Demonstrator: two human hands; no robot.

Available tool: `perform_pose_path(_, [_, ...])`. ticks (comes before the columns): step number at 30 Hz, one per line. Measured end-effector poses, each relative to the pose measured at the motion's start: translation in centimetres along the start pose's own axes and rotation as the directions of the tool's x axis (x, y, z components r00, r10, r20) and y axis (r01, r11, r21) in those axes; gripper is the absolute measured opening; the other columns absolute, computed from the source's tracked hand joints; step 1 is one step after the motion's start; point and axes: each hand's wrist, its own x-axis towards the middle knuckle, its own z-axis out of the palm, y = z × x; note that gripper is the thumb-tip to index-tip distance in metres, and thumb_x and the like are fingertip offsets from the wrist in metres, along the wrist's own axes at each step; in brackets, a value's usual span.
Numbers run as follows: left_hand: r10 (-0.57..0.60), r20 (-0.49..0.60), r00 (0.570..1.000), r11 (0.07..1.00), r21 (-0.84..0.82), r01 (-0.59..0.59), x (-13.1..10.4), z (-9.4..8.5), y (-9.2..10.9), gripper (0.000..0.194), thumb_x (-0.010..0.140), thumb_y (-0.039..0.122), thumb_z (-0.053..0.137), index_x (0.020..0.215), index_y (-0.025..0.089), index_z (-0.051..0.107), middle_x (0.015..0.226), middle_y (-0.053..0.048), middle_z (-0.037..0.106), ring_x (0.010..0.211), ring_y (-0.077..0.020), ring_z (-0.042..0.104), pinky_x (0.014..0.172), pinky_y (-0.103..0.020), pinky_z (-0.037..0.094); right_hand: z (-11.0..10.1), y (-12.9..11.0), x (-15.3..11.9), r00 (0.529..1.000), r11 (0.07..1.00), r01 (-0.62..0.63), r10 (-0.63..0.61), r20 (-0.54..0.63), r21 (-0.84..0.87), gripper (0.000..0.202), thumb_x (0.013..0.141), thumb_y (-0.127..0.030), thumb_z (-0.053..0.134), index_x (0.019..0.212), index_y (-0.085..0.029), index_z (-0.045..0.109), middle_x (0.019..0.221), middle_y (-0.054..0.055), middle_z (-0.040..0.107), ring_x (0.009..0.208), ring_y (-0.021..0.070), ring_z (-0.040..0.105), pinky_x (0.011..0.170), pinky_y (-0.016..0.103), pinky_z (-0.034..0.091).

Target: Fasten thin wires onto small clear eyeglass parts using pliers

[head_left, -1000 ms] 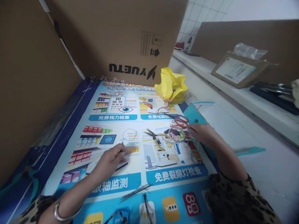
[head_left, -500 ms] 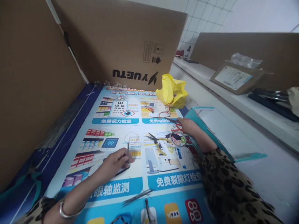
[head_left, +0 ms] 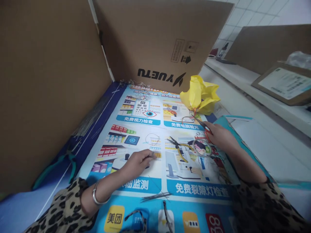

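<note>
My right hand (head_left: 222, 137) is closed on a pair of scissors (head_left: 202, 123) with red handles. Their dark blades point up and left, close to the reddish threads (head_left: 187, 118) below a crumpled yellow paper or bag (head_left: 200, 95). Whether the blades touch the threads I cannot tell. My left hand (head_left: 138, 163) pinches thin dark wires over the poster, and only a little of them shows at the fingertips. Just beyond the left fingers lies a thin wire loop (head_left: 152, 139). Yellow-handled pliers (head_left: 181, 149) rest between my hands, beside a clear round ring (head_left: 202, 148).
Loose dark wires (head_left: 155, 196) lie near me on the printed poster (head_left: 162, 168). Teal-handled pliers (head_left: 69, 158) are at the left. Cardboard walls (head_left: 155, 42) enclose the back and left. A teal-edged box (head_left: 243, 142) stands right, below a shelf carrying a labelled package (head_left: 282, 84).
The scissors have lifted and their blades now reach the threads by the yellow piece. The wires in my left hand, upright before, hardly show now. The whole view has shifted left.
</note>
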Motion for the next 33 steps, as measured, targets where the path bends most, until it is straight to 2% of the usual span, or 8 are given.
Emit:
perform_pose_path(4, [0.009,0.021,1.000,1.000,-0.019,-0.008,0.0,-0.1,0.5,0.018,0.083,0.026,0.040,0.082,0.017,0.056,0.074,0.000,0.059,0.064,-0.0098,0.053,0.062,-0.022,0.043,-0.4,-1.5,-1.1,0.997,0.990,0.047,-0.039,-0.064,0.130,0.042,0.082,-0.029,0.036,0.122,-0.019,0.044,0.102,0.012,0.054,0.093,0.0234,0.054,0.075,0.031,0.041])
perform_pose_path(8, [0.067,0.043,0.997,0.998,0.013,-0.068,0.2,-0.1,1.9,0.018,0.082,0.021,0.036,0.077,0.017,0.053,0.078,0.000,0.060,0.064,-0.0092,0.052,0.062,-0.021,0.042,-0.8,-3.6,-3.1,0.994,0.945,0.105,-0.090,-0.062,0.311,0.043,0.079,-0.043,0.045,0.112,-0.016,0.048,0.096,0.012,0.055,0.091,0.0249,0.052,0.074,0.033,0.042])
perform_pose_path(11, [0.117,0.072,0.991,0.986,0.109,-0.125,0.9,-0.1,3.7,0.018,0.081,0.018,0.035,0.076,0.017,0.053,0.075,0.000,0.059,0.065,-0.0099,0.052,0.063,-0.022,0.042,-1.1,-4.8,-5.0,0.981,0.850,0.186,-0.186,-0.050,0.494,0.037,0.079,-0.047,0.047,0.102,-0.018,0.050,0.095,0.009,0.056,0.089,0.0219,0.052,0.075,0.033,0.042])
perform_pose_path(14, [0.169,0.112,0.979,0.968,0.168,-0.186,2.2,0.3,5.9,0.019,0.081,0.017,0.035,0.080,0.018,0.054,0.073,0.000,0.059,0.069,-0.0112,0.053,0.064,-0.023,0.042,-1.4,-5.3,-6.8,0.967,0.736,0.227,-0.247,-0.060,0.638,0.033,0.081,-0.046,0.046,0.102,-0.020,0.048,0.095,0.006,0.055,0.087,0.0194,0.051,0.076,0.032,0.042])
perform_pose_path(17, [0.220,0.133,0.966,0.945,0.215,-0.245,3.7,1.0,8.0,0.020,0.080,0.017,0.036,0.082,0.018,0.055,0.071,0.001,0.060,0.068,-0.0113,0.054,0.066,-0.023,0.041,-1.9,-5.2,-8.2,0.963,0.661,0.230,-0.260,-0.071,0.714,0.032,0.083,-0.045,0.043,0.104,-0.020,0.046,0.089,0.004,0.054,0.081,0.0175,0.052,0.072,0.031,0.043])
perform_pose_path(22, [0.238,0.196,0.951,0.907,0.305,-0.290,5.9,2.8,10.2,0.023,0.078,0.017,0.036,0.082,0.018,0.058,0.069,0.001,0.060,0.067,-0.0123,0.055,0.064,-0.023,0.041,-2.6,-4.7,-9.3,0.966,0.596,0.235,-0.229,-0.118,0.768,0.028,0.085,-0.042,0.041,0.101,-0.020,0.046,0.083,0.002,0.051,0.076,0.0154,0.050,0.070,0.028,0.042])
perform_pose_path(29, [0.262,0.308,0.915,0.817,0.434,-0.380,7.5,4.7,11.8,0.024,0.076,0.015,0.038,0.083,0.017,0.061,0.071,-0.001,0.062,0.067,-0.0137,0.055,0.063,-0.023,0.041,-1.9,-3.6,-10.0,0.980,0.509,0.198,-0.123,-0.157,0.838,0.026,0.085,-0.043,0.041,0.100,-0.021,0.046,0.088,0.003,0.054,0.081,0.0162,0.052,0.075,0.029,0.043])
perform_pose_path(33, [0.344,0.358,0.868,0.690,0.531,-0.492,8.9,5.2,13.1,0.026,0.078,0.015,0.037,0.084,0.018,0.063,0.079,-0.003,0.064,0.073,-0.0155,0.057,0.064,-0.024,0.040,-1.0,-2.9,-10.5,0.988,0.418,0.140,0.000,-0.154,0.898,0.025,0.085,-0.042,0.042,0.098,-0.022,0.047,0.080,0.001,0.054,0.073,0.0131,0.052,0.066,0.026,0.043])
